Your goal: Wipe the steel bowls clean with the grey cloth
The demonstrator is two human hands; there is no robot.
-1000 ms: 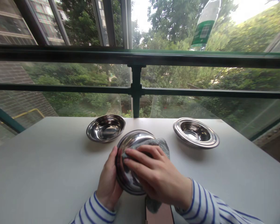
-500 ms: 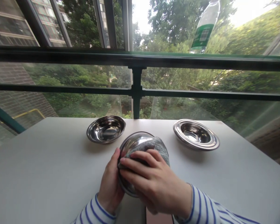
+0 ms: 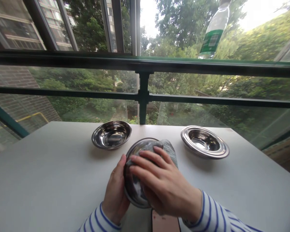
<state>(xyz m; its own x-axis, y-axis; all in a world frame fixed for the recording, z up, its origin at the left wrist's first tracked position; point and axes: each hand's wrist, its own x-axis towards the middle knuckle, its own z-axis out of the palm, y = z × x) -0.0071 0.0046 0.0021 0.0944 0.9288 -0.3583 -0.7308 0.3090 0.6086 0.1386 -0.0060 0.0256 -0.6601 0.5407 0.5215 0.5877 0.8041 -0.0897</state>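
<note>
And we count two hands [image 3: 116, 190] [image 3: 170, 187], at least three steel bowls [image 3: 131, 187] [image 3: 111, 137] [image 3: 204, 141], one grey cloth [image 3: 170, 150], one phone [image 3: 165, 224], one bottle [image 3: 212, 40], one table [image 3: 50, 177]!

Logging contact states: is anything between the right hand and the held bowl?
Yes: a gray cloth lies between the right hand and the metal bowl, showing at the bowl's upper right. Nothing visible separates the left hand from the bowl's left edge.

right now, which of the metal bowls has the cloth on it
The middle bowl, held by the left hand; the right hand holds the gray cloth against it. The left bowl and right bowl rest on the table, untouched.
</note>
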